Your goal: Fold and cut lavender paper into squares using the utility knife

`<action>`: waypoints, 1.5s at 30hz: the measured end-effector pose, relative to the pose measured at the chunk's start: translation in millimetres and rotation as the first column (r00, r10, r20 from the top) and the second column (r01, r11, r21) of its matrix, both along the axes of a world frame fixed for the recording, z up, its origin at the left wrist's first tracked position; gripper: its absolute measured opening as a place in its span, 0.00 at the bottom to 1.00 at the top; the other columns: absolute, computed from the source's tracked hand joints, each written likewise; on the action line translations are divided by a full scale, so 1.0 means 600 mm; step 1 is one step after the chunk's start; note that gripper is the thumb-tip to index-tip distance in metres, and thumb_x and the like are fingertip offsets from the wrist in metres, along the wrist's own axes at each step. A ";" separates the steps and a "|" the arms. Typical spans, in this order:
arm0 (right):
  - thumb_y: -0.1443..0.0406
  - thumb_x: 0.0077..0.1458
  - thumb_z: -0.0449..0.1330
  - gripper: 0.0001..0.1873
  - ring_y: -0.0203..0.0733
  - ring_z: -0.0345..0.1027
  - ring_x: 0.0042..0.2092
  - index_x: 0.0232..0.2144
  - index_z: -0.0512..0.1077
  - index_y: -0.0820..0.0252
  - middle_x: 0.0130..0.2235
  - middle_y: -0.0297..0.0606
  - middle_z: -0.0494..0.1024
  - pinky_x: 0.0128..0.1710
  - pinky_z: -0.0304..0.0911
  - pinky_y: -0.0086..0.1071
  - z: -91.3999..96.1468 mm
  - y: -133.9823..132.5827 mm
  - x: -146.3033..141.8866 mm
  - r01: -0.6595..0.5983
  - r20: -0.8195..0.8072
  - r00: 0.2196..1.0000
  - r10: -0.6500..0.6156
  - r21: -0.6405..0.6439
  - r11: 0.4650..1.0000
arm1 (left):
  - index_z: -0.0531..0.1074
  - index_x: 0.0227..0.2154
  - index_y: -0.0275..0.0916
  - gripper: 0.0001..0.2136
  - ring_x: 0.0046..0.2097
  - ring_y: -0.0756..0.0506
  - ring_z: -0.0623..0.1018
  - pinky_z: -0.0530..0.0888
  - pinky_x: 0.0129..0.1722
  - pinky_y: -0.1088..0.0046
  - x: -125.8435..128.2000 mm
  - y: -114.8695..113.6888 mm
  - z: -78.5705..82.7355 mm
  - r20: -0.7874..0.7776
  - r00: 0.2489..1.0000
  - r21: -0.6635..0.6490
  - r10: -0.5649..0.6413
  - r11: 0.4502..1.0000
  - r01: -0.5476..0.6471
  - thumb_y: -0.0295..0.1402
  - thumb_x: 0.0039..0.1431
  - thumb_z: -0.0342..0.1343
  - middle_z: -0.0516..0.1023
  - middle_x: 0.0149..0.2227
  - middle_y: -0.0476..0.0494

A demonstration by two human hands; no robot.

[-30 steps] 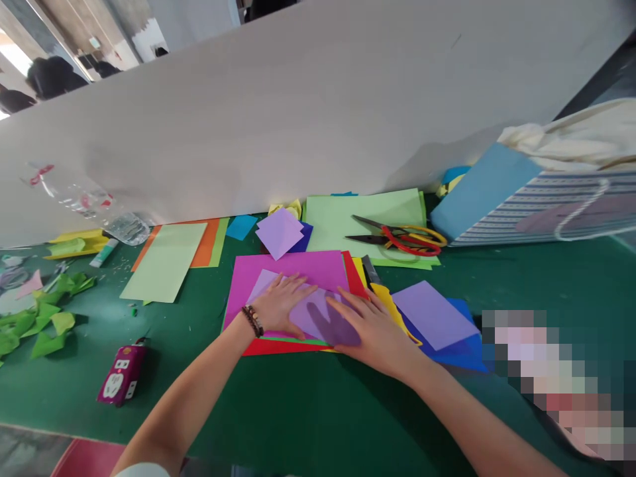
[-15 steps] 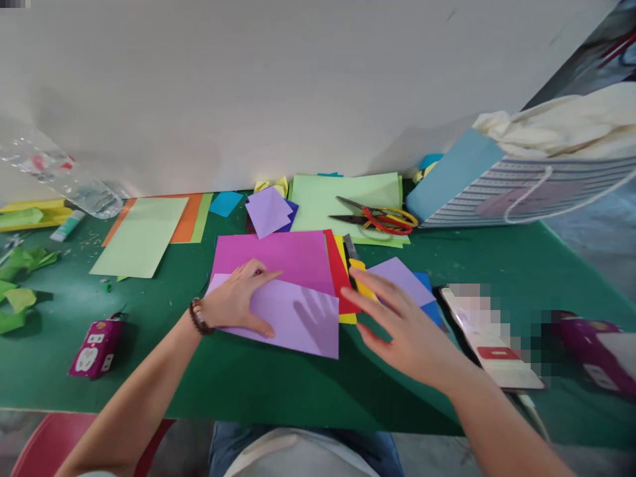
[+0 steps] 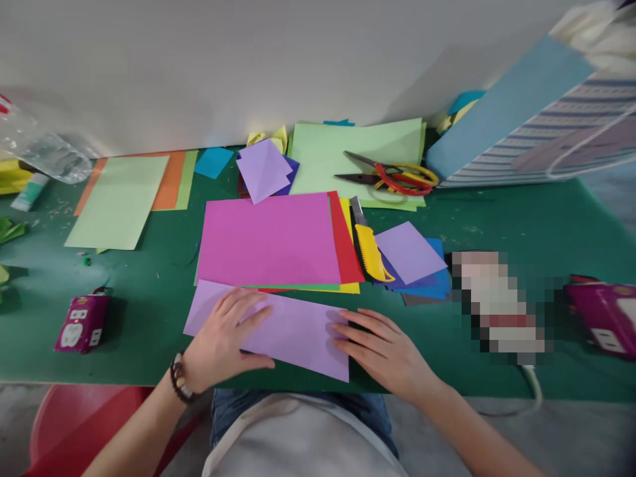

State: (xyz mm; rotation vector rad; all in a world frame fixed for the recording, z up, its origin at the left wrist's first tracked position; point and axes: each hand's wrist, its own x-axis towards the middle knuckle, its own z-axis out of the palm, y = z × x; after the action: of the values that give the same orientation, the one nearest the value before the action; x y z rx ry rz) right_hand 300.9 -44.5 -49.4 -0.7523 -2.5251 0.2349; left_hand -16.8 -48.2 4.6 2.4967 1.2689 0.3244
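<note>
A long lilac paper sheet (image 3: 283, 331) lies on the green table mat (image 3: 144, 318) near the front edge, just below the stacked sheets. My left hand (image 3: 223, 338) rests flat on its left half, with a beaded bracelet on the wrist. My right hand (image 3: 382, 351) touches its right end with spread fingers. Above it lie a magenta sheet (image 3: 268, 242) and a red sheet (image 3: 344, 242). A yellow utility knife (image 3: 368, 245) lies to the right of the red sheet, beside a lilac square (image 3: 410, 252) on blue paper.
Red-handled scissors (image 3: 400, 177) lie on light green sheets (image 3: 348, 159). A folded lilac paper (image 3: 263, 170) sits at the back. A pale green sheet (image 3: 118, 202), a magenta box (image 3: 82, 323), a plastic bottle (image 3: 40, 149) and a striped bag (image 3: 541, 126) surround the work area.
The lilac sheet has slid toward me, off the magenta sheet and onto the mat. Both hands moved back with it, and my right hand came down onto its right end.
</note>
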 end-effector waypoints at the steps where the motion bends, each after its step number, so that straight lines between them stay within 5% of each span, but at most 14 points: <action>1: 0.73 0.60 0.54 0.14 0.42 0.64 0.58 0.44 0.72 0.54 0.50 0.31 0.77 0.56 0.63 0.43 0.000 0.000 0.002 0.008 -0.007 1.000 -0.008 -0.007 1.000 | 0.65 0.54 0.41 0.31 0.58 0.36 0.67 0.63 0.58 0.54 0.007 -0.015 -0.005 0.024 0.999 0.004 -0.027 1.000 0.027 0.51 0.51 0.61 0.69 0.55 0.37; 6: 0.71 0.59 0.57 0.15 0.40 0.68 0.54 0.48 0.71 0.55 0.48 0.33 0.78 0.56 0.63 0.43 -0.001 0.004 0.008 -0.001 -0.049 0.999 -0.003 -0.082 0.997 | 0.69 0.41 0.36 0.24 0.49 0.36 0.74 0.73 0.47 0.56 0.058 -0.071 -0.038 0.138 0.990 0.063 0.042 0.997 -0.051 0.51 0.50 0.62 0.75 0.48 0.35; 11: 0.66 0.59 0.59 0.14 0.41 0.72 0.48 0.48 0.70 0.53 0.44 0.36 0.80 0.53 0.65 0.45 0.003 0.018 0.007 0.041 -0.158 0.984 -0.086 -0.269 0.962 | 0.65 0.34 0.37 0.19 0.43 0.38 0.75 0.76 0.38 0.58 0.098 -0.080 -0.051 0.155 0.968 0.046 0.199 0.977 -0.208 0.47 0.52 0.62 0.75 0.44 0.35; 14: 0.64 0.58 0.59 0.15 0.42 0.73 0.43 0.49 0.69 0.52 0.36 0.34 0.80 0.47 0.68 0.44 0.007 0.024 -0.009 0.162 -0.206 0.946 -0.251 -0.370 0.915 | 0.65 0.40 0.35 0.15 0.44 0.40 0.75 0.76 0.40 0.61 0.102 -0.073 -0.050 0.181 0.964 -0.012 0.196 0.980 -0.198 0.41 0.57 0.59 0.74 0.44 0.35; 17: 0.62 0.59 0.59 0.17 0.43 0.71 0.39 0.51 0.67 0.52 0.31 0.33 0.78 0.42 0.67 0.42 0.009 0.025 -0.032 0.274 -0.175 0.913 -0.368 -0.404 0.873 | 0.58 0.56 0.31 0.24 0.52 0.39 0.72 0.76 0.42 0.63 0.093 -0.057 -0.048 0.157 0.982 0.014 0.108 0.994 -0.111 0.39 0.61 0.54 0.67 0.54 0.28; 19: 0.61 0.59 0.58 0.17 0.42 0.70 0.36 0.51 0.66 0.53 0.30 0.32 0.76 0.41 0.65 0.41 0.008 0.024 -0.044 0.321 -0.156 0.901 -0.405 -0.386 0.865 | 0.52 0.62 0.38 0.27 0.52 0.40 0.71 0.77 0.38 0.67 0.086 -0.042 -0.045 0.107 0.994 0.087 -0.020 0.996 0.011 0.38 0.63 0.52 0.56 0.62 0.26; 22: 0.60 0.60 0.57 0.17 0.41 0.69 0.34 0.51 0.66 0.55 0.30 0.33 0.75 0.41 0.63 0.41 0.005 0.022 -0.057 0.374 -0.128 0.890 -0.438 -0.344 0.861 | 0.57 0.60 0.52 0.23 0.47 0.43 0.72 0.76 0.34 0.69 0.079 -0.019 -0.039 -0.056 0.971 0.153 -0.231 0.959 0.237 0.34 0.63 0.50 0.48 0.68 0.40; 26: 0.59 0.60 0.57 0.18 0.43 0.68 0.36 0.51 0.66 0.57 0.32 0.35 0.75 0.40 0.62 0.42 -0.002 0.021 -0.067 0.432 -0.089 0.876 -0.473 -0.290 0.854 | 0.69 0.54 0.42 0.19 0.41 0.44 0.71 0.74 0.33 0.68 0.079 -0.004 -0.041 -0.144 0.909 0.178 -0.391 0.894 0.412 0.41 0.63 0.48 0.56 0.66 0.46; 29: 0.60 0.57 0.60 0.22 0.47 0.68 0.44 0.53 0.65 0.58 0.42 0.42 0.76 0.43 0.64 0.43 -0.004 0.013 -0.065 0.454 -0.117 0.867 -0.484 -0.212 0.865 | 0.72 0.50 0.40 0.19 0.42 0.43 0.70 0.72 0.34 0.67 0.079 -0.005 -0.047 -0.055 0.936 0.284 -0.349 0.893 0.349 0.44 0.62 0.50 0.63 0.63 0.44; 34: 0.70 0.55 0.61 0.25 0.51 0.64 0.56 0.55 0.66 0.58 0.55 0.48 0.70 0.51 0.64 0.46 0.000 -0.026 -0.053 0.393 -0.083 0.912 -0.402 -0.104 0.914 | 0.72 0.47 0.43 0.14 0.55 0.37 0.67 0.66 0.54 0.52 0.078 -0.008 -0.053 0.010 0.962 0.261 -0.272 0.930 0.260 0.34 0.59 0.54 0.69 0.58 0.48; 39: 0.71 0.56 0.59 0.23 0.55 0.58 0.61 0.55 0.67 0.64 0.56 0.49 0.71 0.55 0.62 0.50 -0.006 -0.055 -0.052 0.386 0.015 0.922 -0.386 -0.072 0.920 | 0.73 0.48 0.48 0.14 0.58 0.39 0.65 0.57 0.61 0.50 0.075 -0.008 -0.058 0.032 0.967 0.242 -0.254 0.941 0.239 0.38 0.59 0.56 0.67 0.61 0.55; 45: 0.71 0.56 0.58 0.21 0.48 0.60 0.61 0.53 0.69 0.64 0.50 0.42 0.76 0.58 0.61 0.44 -0.012 -0.061 -0.052 0.329 0.028 0.944 -0.329 -0.003 0.944 | 0.71 0.52 0.40 0.16 0.64 0.42 0.60 0.51 0.66 0.61 0.071 -0.005 -0.065 0.003 0.936 0.244 -0.352 0.908 0.341 0.34 0.62 0.55 0.65 0.62 0.47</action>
State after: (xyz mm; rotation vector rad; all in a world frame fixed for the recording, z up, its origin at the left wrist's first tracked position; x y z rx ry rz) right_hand 269.5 -80.8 -56.4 -1.1700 -2.3759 0.1196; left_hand 25.8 -51.5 -34.4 2.8357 0.7802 0.4673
